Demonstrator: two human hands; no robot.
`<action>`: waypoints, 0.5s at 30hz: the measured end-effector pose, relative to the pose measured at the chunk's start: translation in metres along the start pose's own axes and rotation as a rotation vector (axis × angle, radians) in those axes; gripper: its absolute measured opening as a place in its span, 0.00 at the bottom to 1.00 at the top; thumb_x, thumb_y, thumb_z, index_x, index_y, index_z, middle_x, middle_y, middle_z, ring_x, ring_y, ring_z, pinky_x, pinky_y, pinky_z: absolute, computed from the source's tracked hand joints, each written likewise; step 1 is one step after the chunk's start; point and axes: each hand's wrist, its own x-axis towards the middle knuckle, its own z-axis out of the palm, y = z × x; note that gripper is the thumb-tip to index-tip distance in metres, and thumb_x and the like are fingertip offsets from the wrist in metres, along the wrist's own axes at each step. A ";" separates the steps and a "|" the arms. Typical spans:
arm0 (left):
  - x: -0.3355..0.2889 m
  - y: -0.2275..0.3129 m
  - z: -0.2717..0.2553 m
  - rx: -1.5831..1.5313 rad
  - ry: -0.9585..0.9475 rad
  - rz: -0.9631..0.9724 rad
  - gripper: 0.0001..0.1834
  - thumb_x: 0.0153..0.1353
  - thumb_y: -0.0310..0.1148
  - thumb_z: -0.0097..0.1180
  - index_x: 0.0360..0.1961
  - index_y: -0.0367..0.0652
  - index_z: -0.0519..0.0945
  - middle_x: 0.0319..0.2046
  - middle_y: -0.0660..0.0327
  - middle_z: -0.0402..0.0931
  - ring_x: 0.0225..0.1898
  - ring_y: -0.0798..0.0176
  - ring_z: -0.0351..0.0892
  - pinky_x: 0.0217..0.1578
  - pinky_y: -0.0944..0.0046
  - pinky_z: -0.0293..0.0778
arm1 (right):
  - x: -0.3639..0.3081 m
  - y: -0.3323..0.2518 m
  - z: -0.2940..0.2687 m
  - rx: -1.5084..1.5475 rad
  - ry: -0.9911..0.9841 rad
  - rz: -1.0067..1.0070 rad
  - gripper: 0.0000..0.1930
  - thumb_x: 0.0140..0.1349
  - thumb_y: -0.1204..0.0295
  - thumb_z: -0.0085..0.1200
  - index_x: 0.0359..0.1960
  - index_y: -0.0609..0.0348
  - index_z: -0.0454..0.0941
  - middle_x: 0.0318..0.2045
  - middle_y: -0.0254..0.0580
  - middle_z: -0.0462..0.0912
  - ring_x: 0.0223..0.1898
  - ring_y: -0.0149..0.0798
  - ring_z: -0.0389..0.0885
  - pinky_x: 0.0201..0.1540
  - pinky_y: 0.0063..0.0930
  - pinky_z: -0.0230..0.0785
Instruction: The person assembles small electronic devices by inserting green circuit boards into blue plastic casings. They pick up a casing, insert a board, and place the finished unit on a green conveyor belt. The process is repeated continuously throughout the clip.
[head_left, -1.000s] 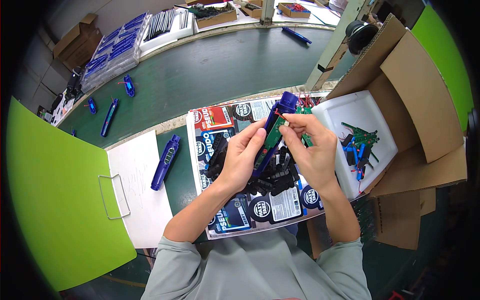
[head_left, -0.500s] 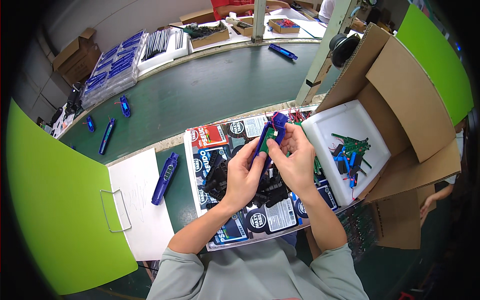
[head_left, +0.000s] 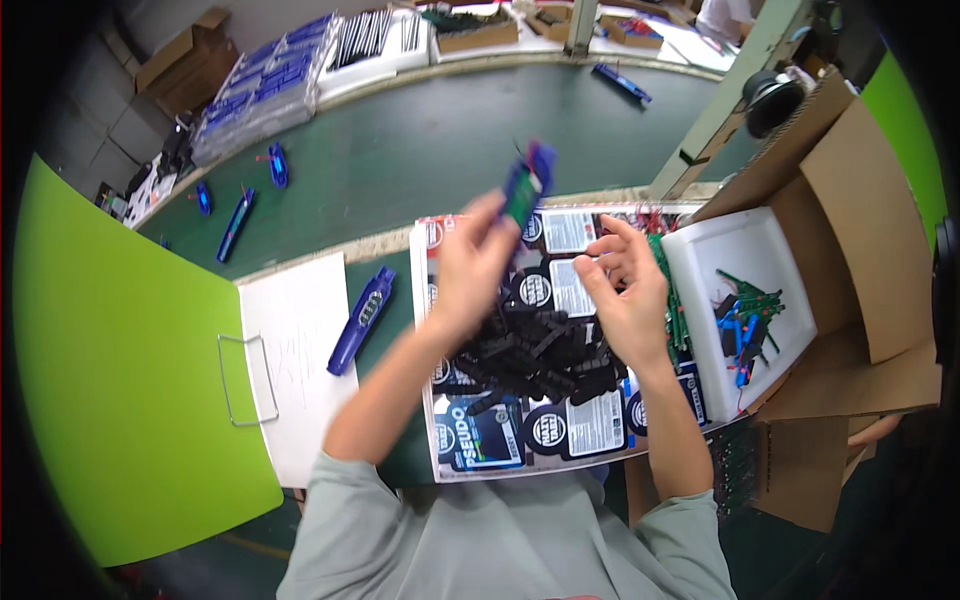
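My left hand (head_left: 468, 268) grips a long blue plastic housing (head_left: 541, 166) and lifts it toward the far side, slightly blurred. A green circuit board (head_left: 519, 200) lies inside that housing, with a red wire at its far end. My right hand (head_left: 632, 305) is apart from it, fingers loosely curled and spread, with nothing in them. Beneath my hands, a pile of small black plastic parts (head_left: 545, 350) lies on a board covered in printed labels (head_left: 475, 440). To the left rests another blue housing (head_left: 362, 320), with oval openings in its face.
At right, a white foam tray (head_left: 697, 300) holds green boards and blue cells (head_left: 745, 320), beside an open cardboard box (head_left: 850, 230). A green conveyor belt (head_left: 430, 130) crosses beyond, carrying several blue housings. A green panel (head_left: 130, 380) and white sheet (head_left: 300, 370) stand left.
My left hand has carried the blue housing up and away from my right hand, which has let go of it and opened. The whole view has shifted too.
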 end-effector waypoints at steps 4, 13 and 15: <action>0.106 -0.023 -0.106 0.278 0.133 0.084 0.23 0.67 0.26 0.57 0.62 0.30 0.73 0.35 0.57 0.80 0.28 0.67 0.81 0.27 0.68 0.78 | -0.016 0.016 -0.010 -0.231 -0.225 -0.057 0.14 0.60 0.73 0.65 0.46 0.64 0.81 0.33 0.43 0.82 0.30 0.36 0.81 0.30 0.29 0.71; 0.185 -0.075 -0.242 1.183 0.375 0.025 0.19 0.59 0.32 0.54 0.51 0.46 0.85 0.42 0.50 0.86 0.45 0.47 0.85 0.50 0.50 0.78 | -0.022 0.012 0.017 -0.540 -0.581 -0.185 0.09 0.53 0.69 0.66 0.32 0.59 0.82 0.34 0.44 0.78 0.43 0.48 0.77 0.47 0.41 0.67; 0.187 -0.080 -0.241 1.409 0.337 0.003 0.19 0.59 0.36 0.56 0.51 0.52 0.86 0.46 0.49 0.83 0.50 0.41 0.80 0.52 0.45 0.77 | -0.022 0.015 0.020 -0.551 -0.589 -0.167 0.08 0.53 0.70 0.66 0.31 0.59 0.81 0.33 0.43 0.78 0.42 0.48 0.76 0.45 0.41 0.67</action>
